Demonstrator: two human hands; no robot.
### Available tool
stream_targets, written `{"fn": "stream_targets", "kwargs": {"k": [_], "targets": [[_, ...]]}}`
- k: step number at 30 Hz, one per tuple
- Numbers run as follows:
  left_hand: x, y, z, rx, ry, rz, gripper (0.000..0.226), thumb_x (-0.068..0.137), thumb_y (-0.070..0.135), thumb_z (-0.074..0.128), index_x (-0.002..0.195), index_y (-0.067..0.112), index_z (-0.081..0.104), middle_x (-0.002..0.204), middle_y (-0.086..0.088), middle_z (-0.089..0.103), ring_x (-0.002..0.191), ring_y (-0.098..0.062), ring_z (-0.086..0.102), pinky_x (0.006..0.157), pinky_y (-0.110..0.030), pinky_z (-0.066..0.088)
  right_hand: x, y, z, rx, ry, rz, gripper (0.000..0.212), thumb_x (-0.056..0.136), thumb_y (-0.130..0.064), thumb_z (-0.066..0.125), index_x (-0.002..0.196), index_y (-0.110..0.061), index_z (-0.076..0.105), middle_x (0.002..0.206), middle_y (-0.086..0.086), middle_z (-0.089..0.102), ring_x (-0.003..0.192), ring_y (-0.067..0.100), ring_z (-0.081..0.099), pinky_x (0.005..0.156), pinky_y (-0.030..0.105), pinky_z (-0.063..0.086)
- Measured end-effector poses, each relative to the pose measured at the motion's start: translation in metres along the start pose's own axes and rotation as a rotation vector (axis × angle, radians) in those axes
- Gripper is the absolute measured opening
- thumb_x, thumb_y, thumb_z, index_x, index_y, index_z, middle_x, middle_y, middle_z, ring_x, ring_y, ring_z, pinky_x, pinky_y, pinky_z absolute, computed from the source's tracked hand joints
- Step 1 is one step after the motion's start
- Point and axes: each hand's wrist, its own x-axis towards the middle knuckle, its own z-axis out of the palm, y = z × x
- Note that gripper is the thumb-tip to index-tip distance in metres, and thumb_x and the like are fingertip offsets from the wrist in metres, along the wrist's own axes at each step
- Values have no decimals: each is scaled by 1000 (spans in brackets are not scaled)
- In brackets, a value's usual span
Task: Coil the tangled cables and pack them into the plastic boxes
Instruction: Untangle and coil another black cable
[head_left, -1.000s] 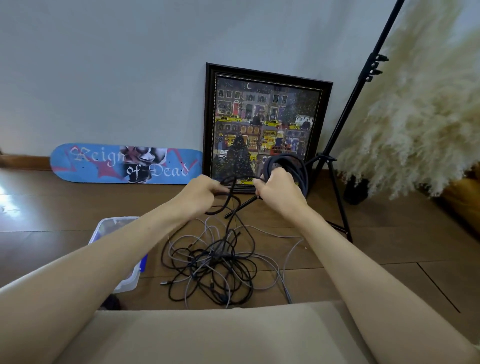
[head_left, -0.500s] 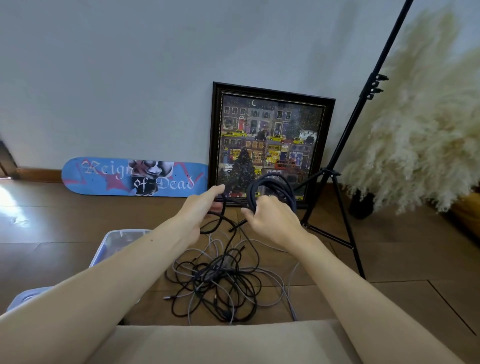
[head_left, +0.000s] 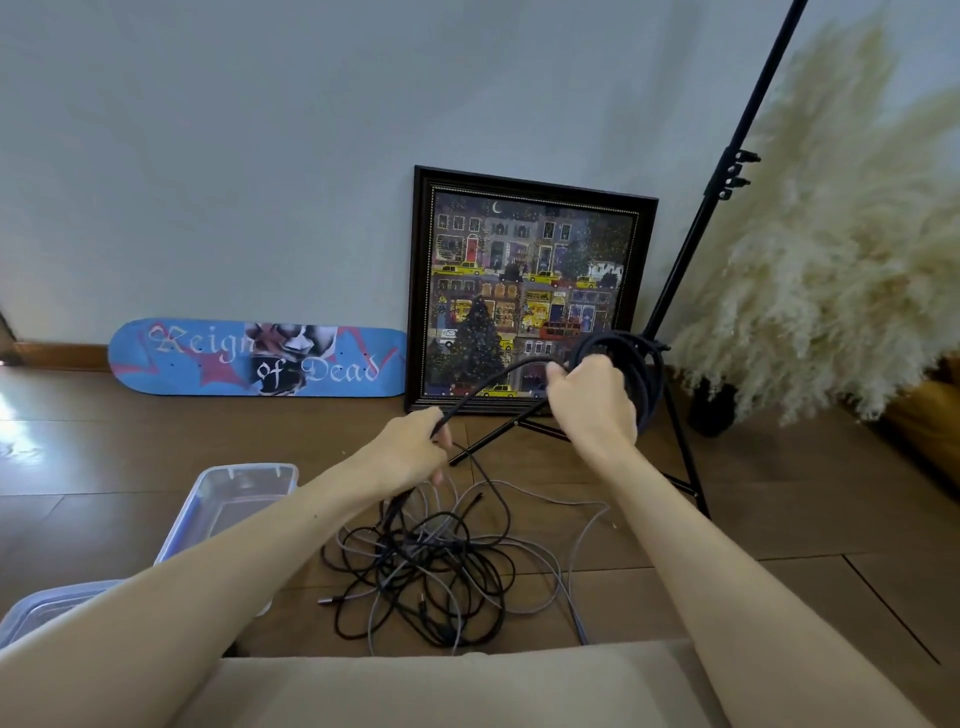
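Right hand (head_left: 592, 400) is gripping a coil of black cable (head_left: 643, 371) in front of the dark-framed city picture (head_left: 519, 260). Left hand (head_left: 410, 452) is pinching its trailing strand below the picture. Tangled black and grey cables (head_left: 431, 571) are lying on the wooden floor (head_left: 779, 493) beneath it, clear plastic box (head_left: 244, 488) lower left.

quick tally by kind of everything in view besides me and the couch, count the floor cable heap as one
plastic boxes: 2
cable heap: 1
coiled cable: 1
skateboard deck: 1
framed picture: 1
light stand: 1
pampas grass: 1
Total: 8
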Motion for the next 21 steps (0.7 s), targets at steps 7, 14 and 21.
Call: {"fn": "stream_targets", "kwargs": {"k": [7, 14, 21], "targets": [[9, -25, -4, -83, -228, -50, 22, 85, -10, 53, 85, 11, 59, 84, -8, 66, 74, -16, 60, 69, -23, 49, 24, 19, -16, 255, 262, 229, 36, 98, -34, 51, 82, -6, 68, 64, 3, 61, 56, 20, 55, 65, 31, 41], [12, -32, -8, 163, 207, -193, 43, 83, -2, 59, 124, 12, 55, 126, -14, 54, 110, -27, 53, 87, -30, 42, 29, 25, -21, 315, 167, 175, 36, 98, -30, 52, 78, -5, 68, 52, -2, 50, 45, 16, 45, 56, 29, 39], [6, 17, 1, -72, 273, 217, 72, 83, -1, 56, 144, 25, 28, 138, -4, 34, 128, -20, 37, 106, -35, 31, 5, 5, 0, 282, -332, -58, 43, 97, -22, 53, 57, -9, 61, 40, 1, 39, 33, 16, 31, 43, 26, 30]]}}
